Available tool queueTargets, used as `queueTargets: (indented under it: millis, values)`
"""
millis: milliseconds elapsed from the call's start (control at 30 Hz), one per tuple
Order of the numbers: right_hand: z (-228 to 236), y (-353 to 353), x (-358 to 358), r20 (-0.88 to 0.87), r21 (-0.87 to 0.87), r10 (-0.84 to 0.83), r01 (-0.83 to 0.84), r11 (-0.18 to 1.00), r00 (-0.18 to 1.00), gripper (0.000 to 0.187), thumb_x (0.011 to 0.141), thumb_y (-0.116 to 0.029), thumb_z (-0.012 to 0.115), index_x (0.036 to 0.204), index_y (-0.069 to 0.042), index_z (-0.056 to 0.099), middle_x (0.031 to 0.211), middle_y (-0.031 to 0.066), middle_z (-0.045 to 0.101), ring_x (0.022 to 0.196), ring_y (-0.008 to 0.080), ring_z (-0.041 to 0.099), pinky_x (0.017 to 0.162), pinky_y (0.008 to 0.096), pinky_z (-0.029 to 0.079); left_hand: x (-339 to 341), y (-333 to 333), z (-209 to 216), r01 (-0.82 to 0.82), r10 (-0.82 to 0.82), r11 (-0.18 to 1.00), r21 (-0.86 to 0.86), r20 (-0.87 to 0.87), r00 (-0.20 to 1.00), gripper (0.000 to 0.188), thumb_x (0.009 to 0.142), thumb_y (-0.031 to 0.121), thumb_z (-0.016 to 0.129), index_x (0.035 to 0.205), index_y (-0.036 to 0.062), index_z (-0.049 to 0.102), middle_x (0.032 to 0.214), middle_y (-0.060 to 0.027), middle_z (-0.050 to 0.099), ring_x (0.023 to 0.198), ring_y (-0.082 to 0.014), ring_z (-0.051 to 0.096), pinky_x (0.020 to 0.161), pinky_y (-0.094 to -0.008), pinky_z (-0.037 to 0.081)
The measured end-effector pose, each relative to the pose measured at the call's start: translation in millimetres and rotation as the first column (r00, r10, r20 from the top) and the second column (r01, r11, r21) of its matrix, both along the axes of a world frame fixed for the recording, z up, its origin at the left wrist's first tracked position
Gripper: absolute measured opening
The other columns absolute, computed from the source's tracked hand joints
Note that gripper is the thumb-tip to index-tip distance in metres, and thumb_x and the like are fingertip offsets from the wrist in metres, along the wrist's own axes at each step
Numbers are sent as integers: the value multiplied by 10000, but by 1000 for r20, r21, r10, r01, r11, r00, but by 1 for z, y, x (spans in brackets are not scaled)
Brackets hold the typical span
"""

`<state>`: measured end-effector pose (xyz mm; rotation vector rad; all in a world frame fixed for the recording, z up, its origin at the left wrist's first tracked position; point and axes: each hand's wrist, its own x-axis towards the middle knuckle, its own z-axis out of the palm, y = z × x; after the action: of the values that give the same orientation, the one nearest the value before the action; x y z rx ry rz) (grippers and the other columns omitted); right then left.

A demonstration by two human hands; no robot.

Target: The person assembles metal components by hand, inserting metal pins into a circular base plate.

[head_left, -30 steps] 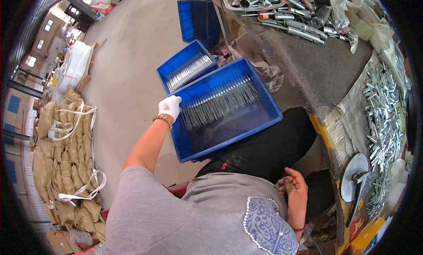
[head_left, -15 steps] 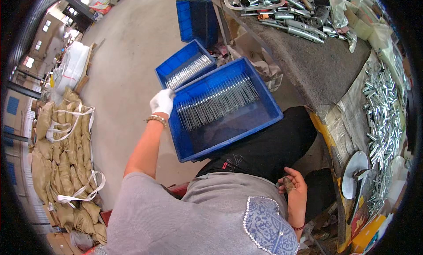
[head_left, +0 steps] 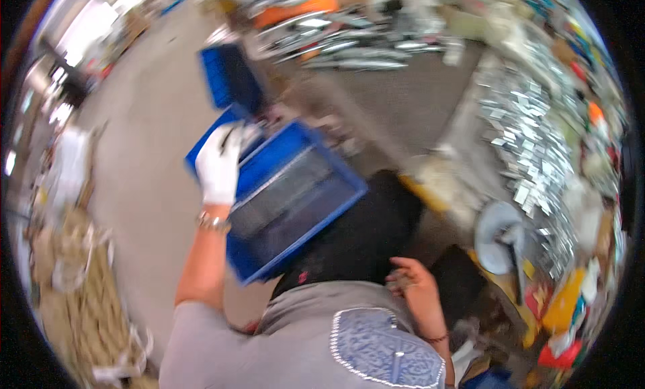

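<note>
My left hand [head_left: 220, 162], in a white glove, is over the small blue bin [head_left: 201, 149] beyond the large one. Its fingers bend down toward the bin's inside and are smeared by motion; whether they grip anything is hidden. The large blue bin [head_left: 265, 263] rests tilted at my lap, with a dense row of thin metal rods [head_left: 282, 194] across it. My right hand [head_left: 413, 288] hangs low by my right thigh, its index finger stretched and the others loosely curled. No held thing can be made out there.
Another blue bin [head_left: 232, 76] stands farther off. At the right, a workbench [head_left: 416, 93] bears metal tubes [head_left: 356, 50], a heap of small shiny metal pieces [head_left: 531, 147] and a round grey disc [head_left: 498, 236]. Tan sacks [head_left: 84, 288] lie on the left.
My left hand has left the large bin's rim and reached over the small bin. The whole view has swung, shifting the bins and bench leftward. My right hand stays low by my thigh.
</note>
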<state>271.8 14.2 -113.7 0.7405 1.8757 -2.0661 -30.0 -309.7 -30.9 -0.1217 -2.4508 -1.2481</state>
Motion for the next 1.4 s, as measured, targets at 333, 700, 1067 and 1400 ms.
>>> queueTargets:
  millis: [333,700,1067,1400]
  values:
    - [27,9,25,-122,17,-141,144,989,982,380,1052,-49,628,1432,-61,649,1076,79,757,933,113,679,837,285,556,25,261,50,811,-809,564,-154,91,580,247,910,160,790,1117,26,777,1094,-147,741,1012,-280,726,913,-361,562]
    - [48,19,44,-219,165,-192,231,959,957,395,1016,-118,695,1405,-62,666,1045,123,761,916,175,677,840,351,553,9,418,34,764,-753,467,-445,251,608,498,901,360,791,1323,116,688,1304,-171,736,1174,-380,710,1000,-475,559]
    - [135,108,81,-465,760,-152,481,437,872,286,887,-22,770,1170,-63,764,1031,137,756,951,302,746,843,397,598,9,363,45,692,-923,363,624,345,173,606,957,161,711,1493,-35,509,1168,-81,701,907,-105,662,736,-260,593]
    - [113,234,31,-110,944,-253,21,-331,961,47,869,-40,679,897,-33,717,1028,137,658,980,325,712,800,436,615,107,322,56,695,-921,257,672,389,-35,261,945,64,686,1188,8,608,993,-91,715,833,-137,711,669,-254,586]
